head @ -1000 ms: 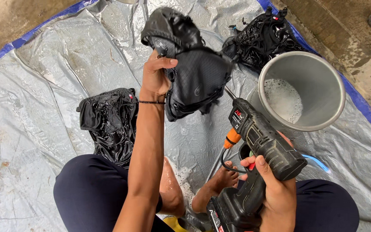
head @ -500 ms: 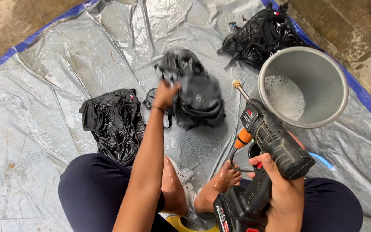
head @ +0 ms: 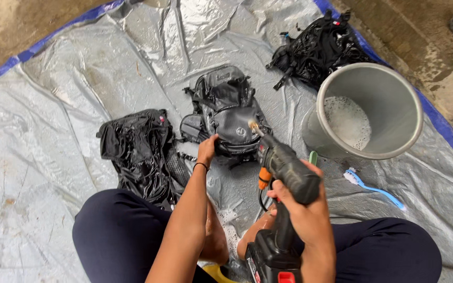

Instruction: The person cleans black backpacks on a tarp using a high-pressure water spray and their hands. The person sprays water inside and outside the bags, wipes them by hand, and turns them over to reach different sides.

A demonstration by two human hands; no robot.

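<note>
Nearest us, our right hand (head: pixel 302 209) is clamped around a cordless spray gun (head: pixel 284 167), nozzle pointing up and away at the black backpack (head: pixel 229 112). Our left hand (head: pixel 207 149) grips the backpack's near edge; it lies lengthwise ahead on the tarp (head: pixel 53 105). Farther right, a tipped grey bucket (head: pixel 394 99) holds foam.

Surface: a wrinkled, wet grey tarp (head: pixel 64 94) with a blue edge, spread over rough concrete floor (head: pixel 6 26).
Centre: a black backpack (head: pixel 226 112) lies flat on the tarp.
Left: a crumpled black bag (head: pixel 135 149).
Far right: another black bag (head: pixel 318 47).
Right: a grey bucket (head: pixel 394 89) holding suds, tilted.
Near bucket: a blue brush (head: pixel 376 189), touching the tarp.
</note>
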